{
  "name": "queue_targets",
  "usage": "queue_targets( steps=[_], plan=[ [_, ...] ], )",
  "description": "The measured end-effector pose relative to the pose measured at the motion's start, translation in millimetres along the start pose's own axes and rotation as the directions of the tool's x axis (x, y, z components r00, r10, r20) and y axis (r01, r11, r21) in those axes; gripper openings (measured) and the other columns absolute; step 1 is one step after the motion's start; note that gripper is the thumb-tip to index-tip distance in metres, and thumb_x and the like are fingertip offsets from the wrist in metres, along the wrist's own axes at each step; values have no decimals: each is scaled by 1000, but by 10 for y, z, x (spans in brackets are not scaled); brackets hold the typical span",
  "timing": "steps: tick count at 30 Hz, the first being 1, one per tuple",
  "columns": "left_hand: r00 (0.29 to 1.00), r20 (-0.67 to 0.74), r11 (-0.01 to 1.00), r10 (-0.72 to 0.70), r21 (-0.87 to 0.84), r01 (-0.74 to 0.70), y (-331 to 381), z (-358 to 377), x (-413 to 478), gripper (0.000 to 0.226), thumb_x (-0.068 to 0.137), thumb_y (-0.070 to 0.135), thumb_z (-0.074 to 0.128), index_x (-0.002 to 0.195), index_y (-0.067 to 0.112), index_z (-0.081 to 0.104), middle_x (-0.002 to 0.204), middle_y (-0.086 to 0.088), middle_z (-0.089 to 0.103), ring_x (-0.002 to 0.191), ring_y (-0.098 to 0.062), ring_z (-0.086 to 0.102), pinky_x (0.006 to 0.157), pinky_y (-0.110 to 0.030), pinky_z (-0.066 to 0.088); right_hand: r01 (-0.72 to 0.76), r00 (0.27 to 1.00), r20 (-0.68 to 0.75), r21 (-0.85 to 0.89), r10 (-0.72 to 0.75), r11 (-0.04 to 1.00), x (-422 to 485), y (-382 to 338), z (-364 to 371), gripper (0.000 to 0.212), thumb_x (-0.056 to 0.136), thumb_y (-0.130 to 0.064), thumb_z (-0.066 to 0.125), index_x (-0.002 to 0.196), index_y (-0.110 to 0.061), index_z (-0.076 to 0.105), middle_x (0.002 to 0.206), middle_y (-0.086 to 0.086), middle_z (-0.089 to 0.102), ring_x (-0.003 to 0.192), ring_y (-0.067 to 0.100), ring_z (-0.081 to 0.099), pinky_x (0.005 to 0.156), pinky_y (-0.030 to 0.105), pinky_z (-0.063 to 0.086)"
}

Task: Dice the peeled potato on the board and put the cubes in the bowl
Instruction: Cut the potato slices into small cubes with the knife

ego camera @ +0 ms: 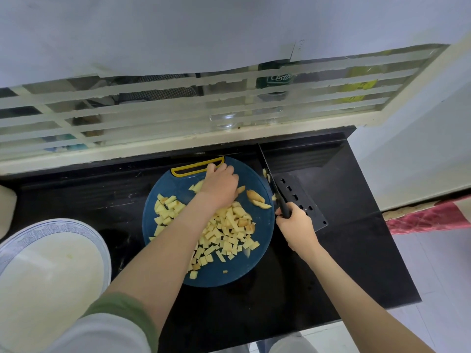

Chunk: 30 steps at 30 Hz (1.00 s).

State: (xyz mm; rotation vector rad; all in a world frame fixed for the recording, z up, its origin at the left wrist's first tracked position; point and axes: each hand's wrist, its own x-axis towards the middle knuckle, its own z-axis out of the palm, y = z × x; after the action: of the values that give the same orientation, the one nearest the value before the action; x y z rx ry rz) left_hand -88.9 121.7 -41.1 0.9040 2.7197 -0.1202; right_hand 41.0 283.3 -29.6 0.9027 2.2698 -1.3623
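Gripping the black knife (272, 181) by its handle, right hand (295, 226) holds it at the blue cutting board (163, 184) edge. Left hand (220, 186) is curled over potato pieces; can't tell if it grips any. Potato cubes (229, 230) are piled on the board near the left wrist, wedges (256, 198) between the hands. White bowl (58, 228) sits on the desk (344, 250), left of the left arm.

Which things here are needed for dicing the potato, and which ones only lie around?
Needed: cutting board, potato cubes, uncut potato slices, knife in the right hand, bowl.
Only lying around: black holed plate beside the board, red cloth, bottle and glass jar behind the window.
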Motion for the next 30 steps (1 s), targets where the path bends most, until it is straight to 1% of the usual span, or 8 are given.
queue_targets(
  steps=[5,8,13,15,17,20,24,30],
  plan=[
    [995,-39,989,-93,-120,88,50,29,169,19,96,16,47,110,18,60,113,-2,50,110,-21,42,89,-37,28,-1,1000,-11,9,1,1000,66,12,-33,17,94,-12,51,87,-27,52,80,0,57,64,14,52,56,29,44],
    [999,-33,978,-35,-208,27,115,20,266,19,97,14,47,108,21,62,110,0,50,110,-20,41,88,-36,24,-6,1000,-10,6,7,1000,78,20,-54,18,94,-11,51,88,-27,53,80,1,57,62,14,53,54,28,43],
    [990,43,944,136,-309,-116,239,-30,277,28,92,44,50,112,28,61,108,4,52,109,-17,41,91,-38,22,-26,1000,-1,10,26,1000,69,62,-85,15,95,-12,50,87,-25,54,73,0,55,56,13,49,48,27,39],
    [980,78,955,181,-253,-156,266,-37,268,45,83,60,55,113,27,58,109,4,49,108,-16,39,93,-39,23,-35,999,5,19,35,999,64,76,-87,16,95,-12,50,86,-24,55,72,1,55,55,13,48,48,27,39],
    [977,75,969,197,-168,-183,310,-24,253,51,81,64,56,113,24,56,112,3,49,111,-17,38,94,-39,23,-47,999,15,22,46,999,61,80,-79,15,94,-12,50,86,-24,55,72,1,55,54,13,48,47,26,38],
    [989,36,984,147,-110,-142,376,-3,203,51,84,62,54,113,20,56,115,0,50,113,-21,38,93,-39,24,-60,997,43,32,59,998,40,65,-42,11,94,-13,49,88,-20,55,70,2,53,51,14,45,40,22,35],
    [999,32,994,-8,-110,11,364,33,104,55,86,63,48,116,17,53,116,-1,52,112,-22,40,91,-39,25,-58,996,65,17,57,998,-7,54,11,11,92,-12,48,89,-17,57,70,7,53,48,18,44,38,21,35],
    [988,-46,969,-149,-203,137,372,94,-32,52,89,61,44,117,18,53,117,-1,53,113,-22,42,92,-41,27,-51,997,63,-33,53,998,-66,69,43,11,96,-14,46,91,-17,56,70,5,53,48,14,45,38,21,37]
  ],
)
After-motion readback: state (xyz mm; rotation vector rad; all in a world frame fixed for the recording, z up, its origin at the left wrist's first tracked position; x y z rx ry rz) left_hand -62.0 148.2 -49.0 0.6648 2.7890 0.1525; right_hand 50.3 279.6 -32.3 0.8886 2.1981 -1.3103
